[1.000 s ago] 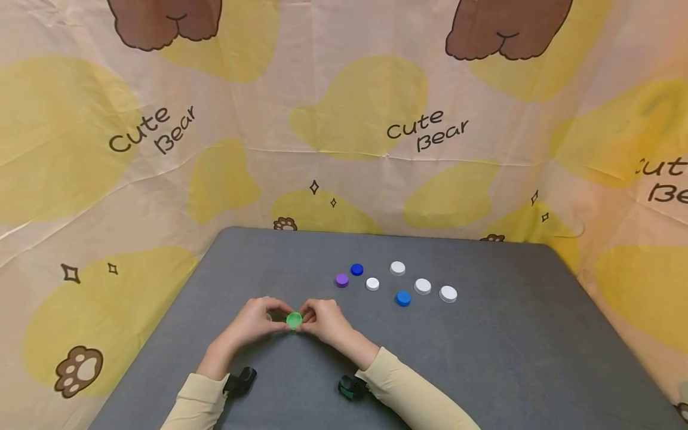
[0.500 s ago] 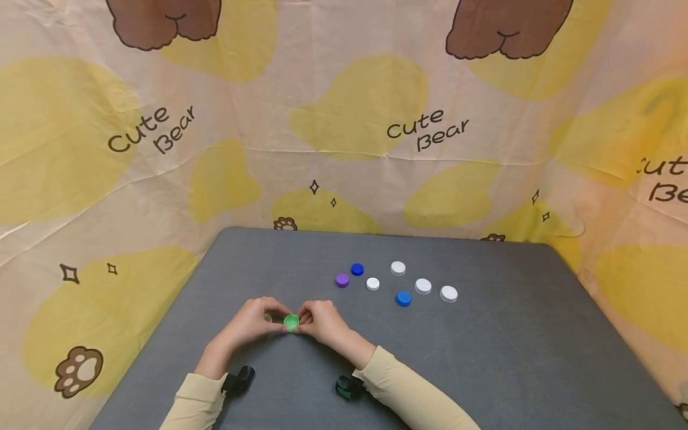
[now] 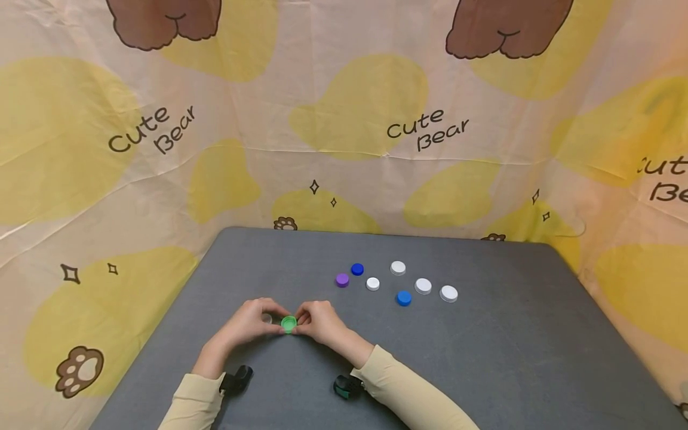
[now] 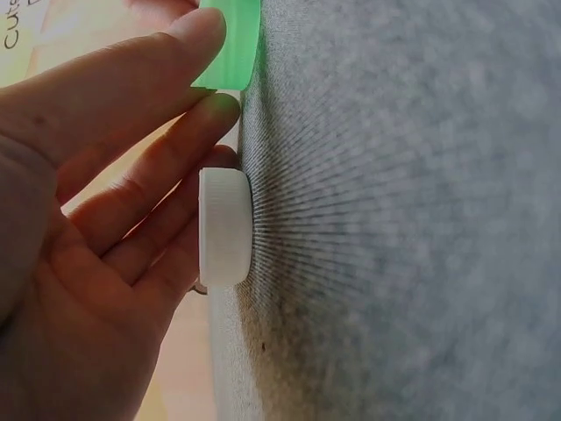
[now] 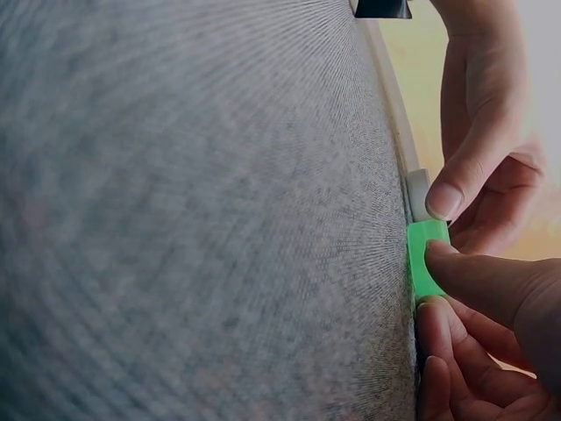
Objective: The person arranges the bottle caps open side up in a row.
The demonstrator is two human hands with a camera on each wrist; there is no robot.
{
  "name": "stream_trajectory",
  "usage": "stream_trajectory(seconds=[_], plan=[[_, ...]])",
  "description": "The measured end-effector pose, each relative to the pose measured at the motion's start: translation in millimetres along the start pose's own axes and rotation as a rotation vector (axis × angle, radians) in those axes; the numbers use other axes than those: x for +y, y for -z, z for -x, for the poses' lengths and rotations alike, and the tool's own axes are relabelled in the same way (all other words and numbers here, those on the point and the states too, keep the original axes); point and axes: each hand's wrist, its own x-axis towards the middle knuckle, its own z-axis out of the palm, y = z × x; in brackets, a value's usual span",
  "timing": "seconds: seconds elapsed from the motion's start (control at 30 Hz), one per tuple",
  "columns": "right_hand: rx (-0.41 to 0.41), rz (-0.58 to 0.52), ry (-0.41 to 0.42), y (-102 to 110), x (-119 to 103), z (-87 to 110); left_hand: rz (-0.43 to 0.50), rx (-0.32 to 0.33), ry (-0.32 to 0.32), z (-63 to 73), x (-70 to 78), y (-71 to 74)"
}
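Note:
A green bottle cap (image 3: pixel 289 324) sits on the grey table, hollow side up, with both hands at it. My left hand (image 3: pixel 248 322) pinches its left side between thumb and fingertips. From the right, my right hand (image 3: pixel 325 323) grips the same cap, its thumb laid along the green wall in the right wrist view. A white bottle cap (image 4: pixel 226 226) lies within the curve of my left hand, left of the green one and apart from the palm. In the head view the left hand hides part of this white cap.
Farther back on the table (image 3: pixel 505 346) lie a purple cap (image 3: pixel 342 280), a dark blue cap (image 3: pixel 357 269), a lighter blue cap (image 3: pixel 404 298) and several white caps (image 3: pixel 423 286). A printed cloth (image 3: pixel 344 119) hangs behind the table and along its sides.
Both hands have shifted the green cap slightly left and toward the person, closer to the white cap by the left palm. The other caps have stayed in place.

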Motion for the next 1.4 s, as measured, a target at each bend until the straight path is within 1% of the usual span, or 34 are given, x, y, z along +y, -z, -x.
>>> stream_trajectory(seconds=[0.3, 0.43, 0.5, 0.67, 0.8, 0.93, 1.1, 1.3, 1.4], plan=[[-0.010, -0.016, 0.011, 2, 0, 1.6, 0.005, -0.028, 0.021, 0.8, 2.7, 2.4], [-0.005, -0.032, -0.009, 3, 1, 1.7, 0.002, -0.047, 0.029, -0.7, 2.8, 3.1], [0.005, -0.038, -0.009, 4, 3, 2.1, -0.004, -0.044, 0.025, -2.5, 3.0, 2.7], [0.049, -0.047, -0.009, 10, 7, 3.8, -0.019, -0.006, 0.019, -9.0, 6.9, 0.0], [0.096, -0.045, -0.017, 16, 13, 4.5, 0.006, 0.003, 0.031, -17.7, 12.9, -3.1], [0.136, -0.038, -0.042, 21, 18, 4.8, 0.045, 0.019, 0.036, -30.3, 19.1, -6.7], [0.175, -0.040, -0.077, 28, 23, 6.3, 0.075, 0.039, 0.061, -46.7, 27.2, -14.4], [0.217, -0.002, -0.119, 36, 29, 8.4, 0.067, 0.062, 0.087, -63.6, 35.6, -24.7], [0.236, 0.014, -0.127, 40, 34, 9.0, 0.071, 0.083, 0.113, -70.9, 38.6, -29.6]])
